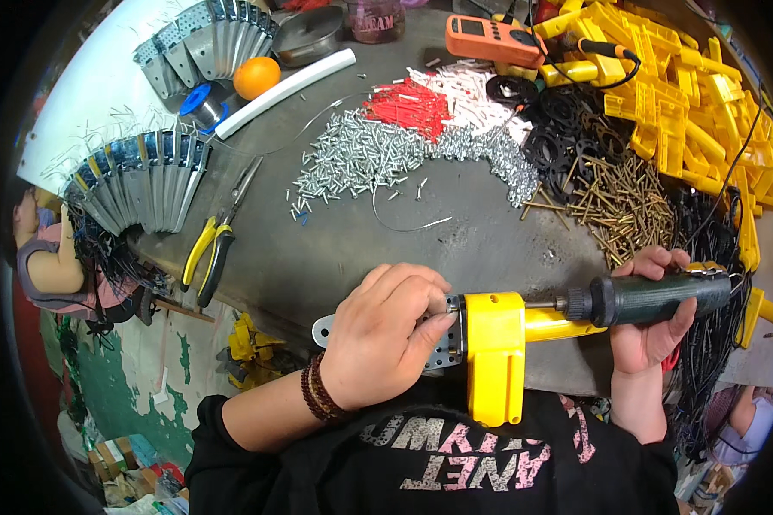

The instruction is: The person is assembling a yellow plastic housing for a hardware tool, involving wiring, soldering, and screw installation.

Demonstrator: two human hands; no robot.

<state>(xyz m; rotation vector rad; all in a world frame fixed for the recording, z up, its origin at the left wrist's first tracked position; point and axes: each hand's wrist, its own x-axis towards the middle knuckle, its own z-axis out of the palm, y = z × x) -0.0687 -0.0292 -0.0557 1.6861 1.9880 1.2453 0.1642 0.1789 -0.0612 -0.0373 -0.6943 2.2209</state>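
Note:
A yellow plastic housing point(496, 360) lies at the table's near edge, its handle pointing right. Against its left side sits a grey perforated metal plate point(443, 350), partly covered by my left hand point(386, 330). My left thumb and fingertips close on a small silver metal piece point(452, 304) beside the housing; its exact kind is hard to make out. My right hand point(648, 330) wraps around a dark green electric screwdriver point(661, 299). The screwdriver's shaft point(541, 305) points left, and its tip reaches the right side of the housing.
Beyond my hands lie piles of silver screws point(361, 159), red sleeves point(410, 107), black rings point(567, 137), long brass-coloured screws point(623, 206) and yellow housings point(670, 86). Pliers point(219, 236), a solder spool point(204, 106) and stacked metal blades point(137, 176) are at left. An orange meter point(494, 41) stands behind.

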